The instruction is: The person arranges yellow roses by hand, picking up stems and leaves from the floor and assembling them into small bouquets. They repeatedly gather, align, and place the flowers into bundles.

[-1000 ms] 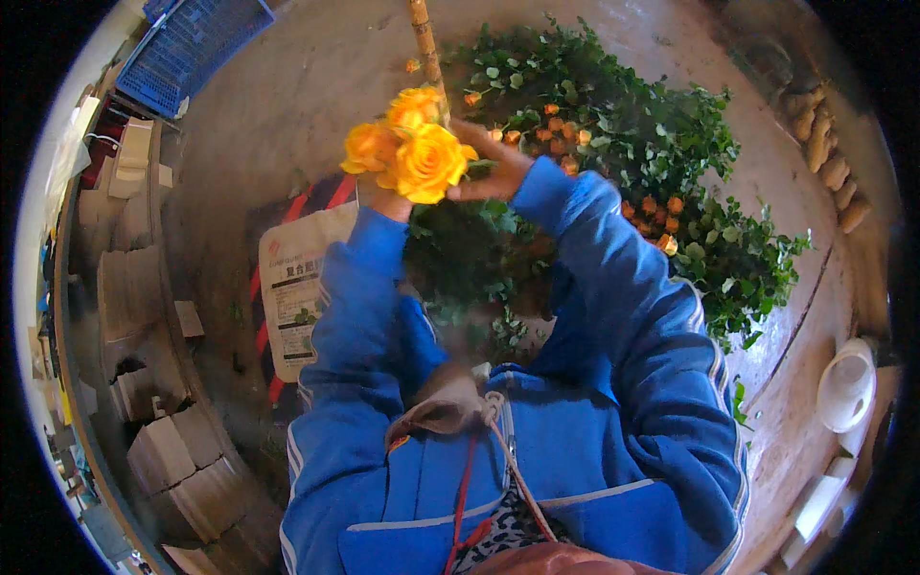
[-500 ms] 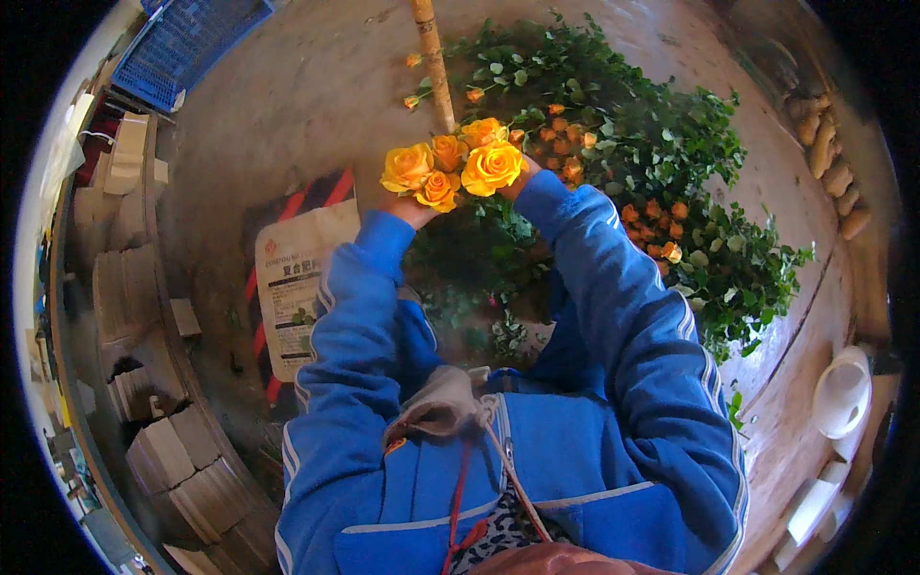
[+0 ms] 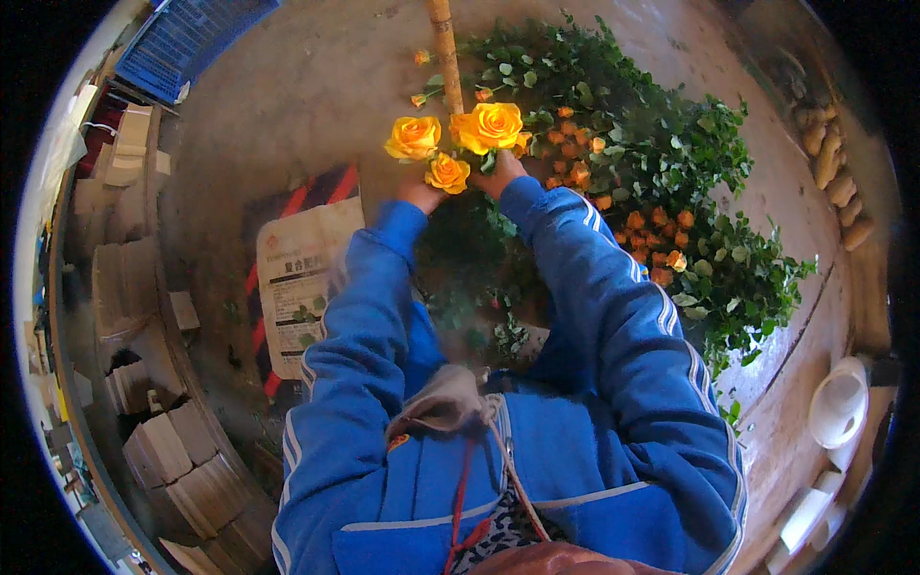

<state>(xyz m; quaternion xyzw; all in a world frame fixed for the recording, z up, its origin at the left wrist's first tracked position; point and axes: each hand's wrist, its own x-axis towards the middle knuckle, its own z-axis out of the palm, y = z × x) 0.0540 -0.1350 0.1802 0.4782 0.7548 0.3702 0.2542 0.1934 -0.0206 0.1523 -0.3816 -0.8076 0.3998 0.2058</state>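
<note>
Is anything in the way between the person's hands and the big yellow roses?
Nothing that I can see. The left hand and right hand are both right up by the yellow roses, though the blooms partly hide them. The brown pole shows beyond the blooms, not in between.

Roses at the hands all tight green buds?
No, the roses by the left hand and right hand show open, layered yellow petals.
</note>
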